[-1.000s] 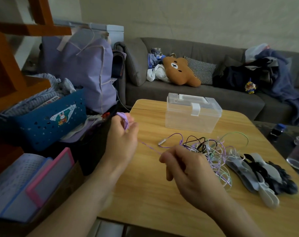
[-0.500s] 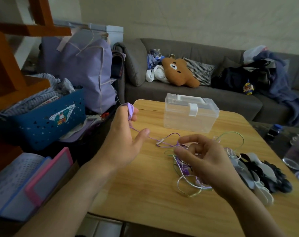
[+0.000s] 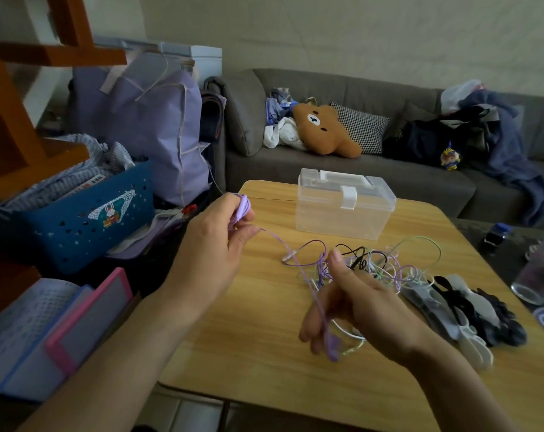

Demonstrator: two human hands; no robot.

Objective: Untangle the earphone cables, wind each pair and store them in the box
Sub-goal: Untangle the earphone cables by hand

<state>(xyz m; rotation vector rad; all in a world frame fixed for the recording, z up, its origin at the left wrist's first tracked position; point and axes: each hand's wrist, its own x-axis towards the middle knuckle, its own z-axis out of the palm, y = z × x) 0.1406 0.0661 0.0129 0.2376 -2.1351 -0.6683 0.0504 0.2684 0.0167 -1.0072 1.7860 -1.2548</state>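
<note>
Winding the purple pair out of the knot

Left hand (image 3: 216, 241) pinches a wound purple coil (image 3: 243, 207); right hand (image 3: 351, 302) grips the purple cable (image 3: 322, 310) leading from the tangle (image 3: 379, 266) in front of the closed box (image 3: 342, 207) on the desk (image 3: 264, 353). Next: tease more slack free.

1. A lived-in home sitting room: a grey sofa (image 3: 342, 169) runs along the back wall
2. A bear cushion (image 3: 322, 130), a checked pillow (image 3: 362, 126) and loose clothes (image 3: 510, 145) lie on it
3. A low wooden table (image 3: 264, 353) stands in front
4. A purple bag (image 3: 152, 126) and a blue basket (image 3: 87, 216) of laundry crowd the left
</note>
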